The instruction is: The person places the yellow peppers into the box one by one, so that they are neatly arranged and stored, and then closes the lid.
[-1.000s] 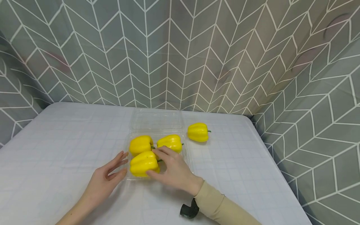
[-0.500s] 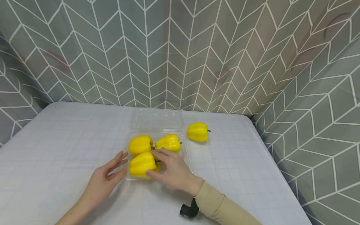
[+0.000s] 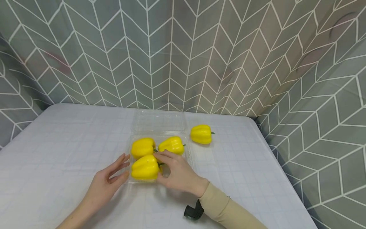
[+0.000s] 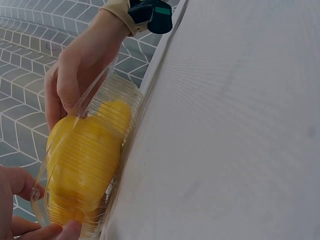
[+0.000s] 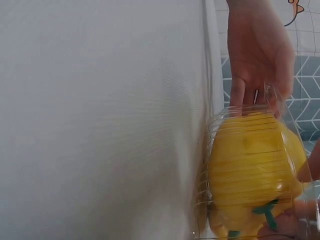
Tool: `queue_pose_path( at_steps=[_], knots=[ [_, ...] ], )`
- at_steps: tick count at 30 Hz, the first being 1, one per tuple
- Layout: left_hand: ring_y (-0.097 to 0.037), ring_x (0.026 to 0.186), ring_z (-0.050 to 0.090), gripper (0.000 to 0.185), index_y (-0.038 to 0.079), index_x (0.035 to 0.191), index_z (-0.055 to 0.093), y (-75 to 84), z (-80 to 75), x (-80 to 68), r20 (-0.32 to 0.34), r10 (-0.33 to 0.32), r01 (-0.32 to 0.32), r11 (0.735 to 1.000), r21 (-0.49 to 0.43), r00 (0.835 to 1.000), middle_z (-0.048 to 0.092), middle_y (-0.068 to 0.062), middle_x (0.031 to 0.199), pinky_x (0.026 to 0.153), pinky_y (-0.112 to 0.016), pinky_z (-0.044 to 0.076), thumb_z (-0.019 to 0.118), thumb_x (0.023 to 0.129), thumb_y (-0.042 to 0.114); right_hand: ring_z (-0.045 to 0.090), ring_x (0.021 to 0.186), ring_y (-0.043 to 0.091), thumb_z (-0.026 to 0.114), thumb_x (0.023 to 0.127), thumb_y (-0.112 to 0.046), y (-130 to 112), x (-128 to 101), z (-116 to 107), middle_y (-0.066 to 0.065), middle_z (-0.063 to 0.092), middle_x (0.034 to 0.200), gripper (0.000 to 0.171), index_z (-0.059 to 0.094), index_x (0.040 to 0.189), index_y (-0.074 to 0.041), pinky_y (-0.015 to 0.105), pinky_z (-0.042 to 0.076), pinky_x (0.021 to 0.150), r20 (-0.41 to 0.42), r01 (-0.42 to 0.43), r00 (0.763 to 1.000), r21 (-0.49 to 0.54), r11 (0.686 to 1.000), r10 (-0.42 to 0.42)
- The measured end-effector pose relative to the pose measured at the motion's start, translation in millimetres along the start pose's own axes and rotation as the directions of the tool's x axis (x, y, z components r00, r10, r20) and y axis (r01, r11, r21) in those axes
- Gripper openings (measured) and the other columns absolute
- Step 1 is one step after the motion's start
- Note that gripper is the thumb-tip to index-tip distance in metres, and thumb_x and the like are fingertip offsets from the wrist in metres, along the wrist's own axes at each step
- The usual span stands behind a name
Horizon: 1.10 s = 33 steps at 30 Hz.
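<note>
Right hand [image 3: 178, 174] curled tighter since before, fingers around the smooth, lobed front pepper [image 3: 145, 167] in the clear ribbed plastic tray [image 3: 189, 152]. Left hand [image 3: 110, 179] lay flat, fingertips touching the tray's left wall.

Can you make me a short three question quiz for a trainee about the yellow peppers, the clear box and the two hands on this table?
1. How many yellow peppers lie in the clear box?
2. True or false: the right hand touches the front pepper.
3. Where is the lone pepper? A in the lid; B on the table, to the right of the box; C under the left hand.

Key: 1. Three. 2. True. 3. B.
</note>
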<state>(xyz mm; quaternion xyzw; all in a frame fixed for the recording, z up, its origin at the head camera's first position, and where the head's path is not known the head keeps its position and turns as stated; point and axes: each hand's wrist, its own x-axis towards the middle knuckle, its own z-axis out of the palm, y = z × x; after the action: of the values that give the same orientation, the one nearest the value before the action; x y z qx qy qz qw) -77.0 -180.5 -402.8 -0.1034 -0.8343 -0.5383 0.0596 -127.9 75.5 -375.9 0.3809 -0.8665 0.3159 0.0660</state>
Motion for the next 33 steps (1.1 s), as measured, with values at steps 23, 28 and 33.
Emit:
queue_pose_path(
  at_steps=[23,28,33],
  knots=[
    [0.015,0.117,0.053,0.063,-0.001,0.152,0.037,-0.2,-0.6,0.0,0.008,-0.001,0.001,1.0,0.005,1.0,0.052,-0.013,0.148,0.088,-0.009,0.051,0.065,0.098,0.016,0.052,0.135,0.034,0.069,0.087,-0.018,-2.1,0.7,-9.7,0.009,0.059,0.142,0.055,0.058,0.139,-0.005,0.042,0.039,0.116,0.102,-0.065,0.993,0.002,0.998,0.064],
    [0.014,0.117,0.053,0.063,0.0,0.152,0.037,-0.4,-0.9,0.0,0.006,0.001,-0.001,1.0,0.008,1.0,0.052,-0.012,0.148,0.088,-0.009,0.051,0.066,0.098,0.017,0.051,0.136,0.028,0.069,0.089,-0.017,-1.8,1.3,-12.2,0.009,0.058,0.143,0.054,0.057,0.14,-0.004,0.04,0.036,0.118,0.115,-0.047,0.992,0.002,0.999,0.046],
    [0.014,0.117,0.054,0.063,-0.001,0.152,0.037,-0.5,-0.5,0.2,0.002,0.006,-0.006,1.0,0.003,1.0,0.053,-0.013,0.148,0.087,-0.009,0.052,0.066,0.098,0.016,0.052,0.135,0.025,0.07,0.088,-0.017,-2.6,1.6,-15.4,0.009,0.059,0.142,0.054,0.057,0.139,-0.003,0.039,0.038,0.117,0.113,-0.015,0.993,-0.017,1.0,0.016]
  ],
)
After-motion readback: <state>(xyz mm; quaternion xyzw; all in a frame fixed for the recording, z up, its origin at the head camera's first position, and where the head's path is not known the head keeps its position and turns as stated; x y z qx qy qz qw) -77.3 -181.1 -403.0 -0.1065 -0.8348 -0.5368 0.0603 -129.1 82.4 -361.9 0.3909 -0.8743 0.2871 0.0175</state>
